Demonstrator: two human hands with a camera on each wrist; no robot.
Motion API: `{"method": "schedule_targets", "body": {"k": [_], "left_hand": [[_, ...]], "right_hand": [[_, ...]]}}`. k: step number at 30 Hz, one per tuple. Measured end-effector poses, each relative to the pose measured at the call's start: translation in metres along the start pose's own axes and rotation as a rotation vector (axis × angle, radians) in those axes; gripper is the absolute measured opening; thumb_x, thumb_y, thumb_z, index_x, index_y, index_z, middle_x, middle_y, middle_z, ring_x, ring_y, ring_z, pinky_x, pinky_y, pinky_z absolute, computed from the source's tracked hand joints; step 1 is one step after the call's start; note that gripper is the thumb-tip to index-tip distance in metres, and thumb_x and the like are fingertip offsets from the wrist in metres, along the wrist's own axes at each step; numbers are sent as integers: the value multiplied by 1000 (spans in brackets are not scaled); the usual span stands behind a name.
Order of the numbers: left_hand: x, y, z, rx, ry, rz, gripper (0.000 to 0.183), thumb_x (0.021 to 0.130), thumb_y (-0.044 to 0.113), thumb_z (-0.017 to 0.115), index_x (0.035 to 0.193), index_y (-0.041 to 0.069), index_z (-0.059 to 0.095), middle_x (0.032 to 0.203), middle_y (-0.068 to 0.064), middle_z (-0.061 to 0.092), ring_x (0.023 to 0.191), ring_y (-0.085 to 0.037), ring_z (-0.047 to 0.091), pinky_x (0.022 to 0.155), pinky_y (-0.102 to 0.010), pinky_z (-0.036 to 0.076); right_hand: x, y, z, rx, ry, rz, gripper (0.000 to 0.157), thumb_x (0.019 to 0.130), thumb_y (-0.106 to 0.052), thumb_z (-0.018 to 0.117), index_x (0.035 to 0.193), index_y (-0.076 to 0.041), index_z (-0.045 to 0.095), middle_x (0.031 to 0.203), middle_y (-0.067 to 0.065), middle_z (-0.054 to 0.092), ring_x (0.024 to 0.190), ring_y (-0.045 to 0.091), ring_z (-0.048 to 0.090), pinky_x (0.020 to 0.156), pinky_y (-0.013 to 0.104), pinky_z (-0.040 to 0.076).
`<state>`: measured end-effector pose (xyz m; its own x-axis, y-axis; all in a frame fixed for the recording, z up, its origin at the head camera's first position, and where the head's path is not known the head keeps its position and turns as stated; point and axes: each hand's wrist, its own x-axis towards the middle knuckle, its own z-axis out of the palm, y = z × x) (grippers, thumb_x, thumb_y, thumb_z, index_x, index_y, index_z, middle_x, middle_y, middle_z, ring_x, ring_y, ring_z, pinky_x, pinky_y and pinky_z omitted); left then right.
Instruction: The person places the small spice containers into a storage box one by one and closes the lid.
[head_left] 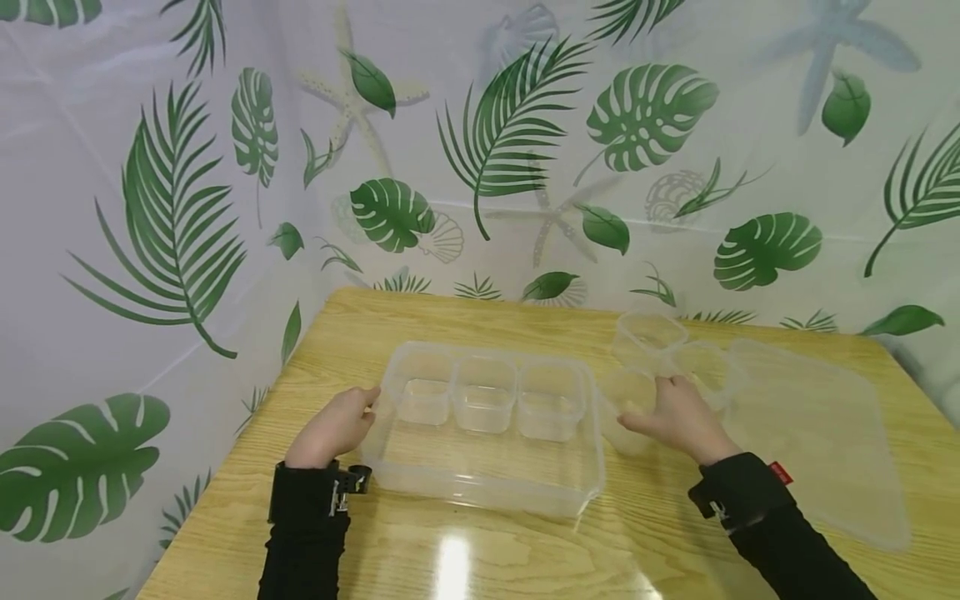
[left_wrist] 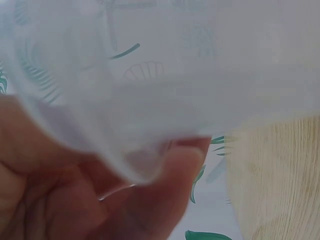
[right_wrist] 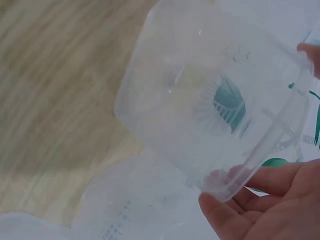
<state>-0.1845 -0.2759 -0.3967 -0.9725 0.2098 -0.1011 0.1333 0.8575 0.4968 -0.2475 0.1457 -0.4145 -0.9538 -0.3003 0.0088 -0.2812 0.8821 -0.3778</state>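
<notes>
A large clear plastic box (head_left: 480,487) stands on the table with three small clear containers (head_left: 483,408) in a row along its far side. My left hand (head_left: 333,429) grips the box's left rim; in the left wrist view the thumb (left_wrist: 165,185) lies against the clear plastic. To the right of the box, my right hand (head_left: 678,417) holds another small clear container (right_wrist: 200,100) by its edge. That container is tilted in the right wrist view, with fingers and thumb at its lower corner.
Two more small clear containers, one at the back (head_left: 651,329) and one nearer (head_left: 705,367), stand beyond my right hand. A flat translucent lid (head_left: 817,450) lies on the right of the wooden table (head_left: 375,567). A leaf-printed curtain (head_left: 525,142) hangs behind and on the left.
</notes>
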Motion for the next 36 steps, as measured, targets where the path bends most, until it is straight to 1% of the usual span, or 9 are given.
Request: {"method": "schedule_targets", "body": {"k": [6, 12, 18, 22, 26, 28, 30, 33, 36], "left_hand": [[0, 1, 1, 0, 2, -1, 41, 90, -1, 43, 128, -13, 36, 123, -30, 44, 106, -37, 48, 82, -42, 44], [0, 0, 0, 12, 1, 0, 41, 90, 0, 43, 128, -13, 36, 122, -30, 44, 106, -37, 48, 80, -40, 45], [0, 0, 1, 11, -6, 5, 41, 90, -1, 43, 129, -13, 35, 122, -30, 44, 106, -37, 48, 81, -41, 44], [0, 0, 1, 8, -6, 8, 41, 90, -1, 43, 129, -14, 35, 122, -30, 44, 106, -37, 48, 78, -39, 45], [-1, 0, 0, 4, -3, 10, 41, 90, -1, 43, 129, -14, 35, 121, -30, 44, 106, -37, 48, 74, -37, 45], [-1, 0, -1, -1, -3, 12, 41, 90, -2, 43, 129, -14, 35, 121, -30, 44, 106, -37, 48, 74, -37, 45], [-1, 0, 0, -3, -5, 14, 41, 90, -2, 43, 129, -14, 34, 121, -31, 44, 106, -38, 48, 74, -37, 45], [-1, 0, 0, -6, -4, 17, 41, 90, -2, 43, 129, -14, 34, 122, -31, 44, 106, -38, 48, 77, -39, 45], [-1, 0, 1, -1, 1, 21, 41, 90, -2, 43, 128, -14, 35, 121, -31, 44, 106, -38, 48, 77, -39, 45]], "right_hand": [[-5, 1, 1, 25, 25, 27, 86, 77, -41, 62, 120, 26, 30, 118, 44, 30, 108, 56, 28, 85, 58, 31], [-14, -3, -2, 46, 76, 31, 86, 76, -36, 64, 123, 26, 27, 119, 44, 29, 108, 55, 28, 85, 58, 31], [-24, -15, -18, 60, 162, 33, 89, 74, -35, 68, 125, 24, 25, 120, 43, 29, 106, 54, 30, 84, 58, 32], [-31, -26, -31, 106, 222, 8, 89, 74, -34, 68, 128, 20, 24, 123, 40, 27, 109, 53, 28, 86, 59, 29], [-37, -42, -37, 149, 281, -44, 88, 74, -34, 69, 132, 15, 25, 126, 36, 27, 114, 49, 27, 87, 58, 27], [-39, -52, -37, 154, 307, -90, 86, 73, -31, 71, 132, 13, 27, 127, 33, 29, 114, 47, 28, 88, 57, 28], [-41, -63, -36, 148, 326, -148, 84, 71, -27, 72, 131, 13, 30, 126, 31, 31, 113, 46, 30, 88, 56, 29], [-43, -77, -30, 119, 367, -267, 83, 66, -23, 75, 128, 14, 34, 122, 30, 36, 111, 44, 34, 87, 54, 31], [-44, -88, -22, 93, 375, -366, 84, 64, -23, 77, 127, 14, 35, 121, 28, 37, 110, 41, 36, 86, 52, 35]]}}
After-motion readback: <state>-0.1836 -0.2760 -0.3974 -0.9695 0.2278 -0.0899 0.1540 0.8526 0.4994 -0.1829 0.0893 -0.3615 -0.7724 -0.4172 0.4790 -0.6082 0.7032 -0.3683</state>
